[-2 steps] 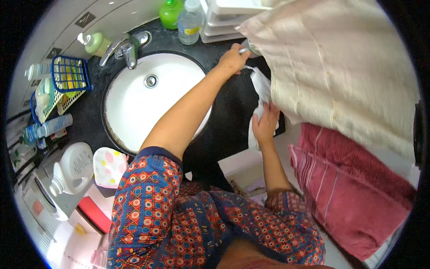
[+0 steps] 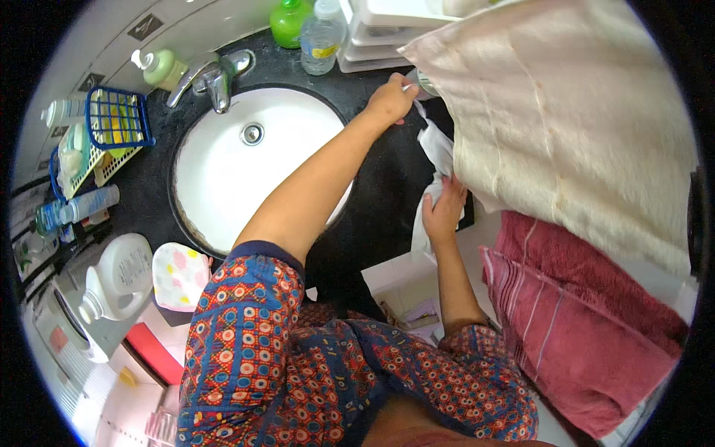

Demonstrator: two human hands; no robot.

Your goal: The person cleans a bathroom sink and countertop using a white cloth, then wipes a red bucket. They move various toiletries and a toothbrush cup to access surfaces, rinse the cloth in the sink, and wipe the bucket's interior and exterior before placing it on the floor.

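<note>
A twisted strip of white cloth [image 2: 438, 153] stretches over the black counter beside the sink, its lower end hanging at the counter's front edge. My left hand [image 2: 392, 101] reaches across the sink and is closed on the cloth's narrow far end, where a bit of white shows at the fingers. Right behind that hand stands a pale round container [image 2: 424, 85], partly covered by a hanging towel. Closer to me, my right hand [image 2: 445, 211] grips the cloth lower down, thumb on one side and fingers on the other.
A cream towel [image 2: 566, 112] and a dark red towel [image 2: 588, 320] hang at the right. Left of me is the white sink [image 2: 223, 179] with its chrome faucet [image 2: 216, 78]. Bottles, a blue basket [image 2: 119, 119] and a white jug [image 2: 123, 272] line the counter. White drawers [image 2: 372, 56] stand behind.
The cloth looks a little more stretched and twisted between my hands. My left hand has shifted slightly right, and the whole view has moved a little.
</note>
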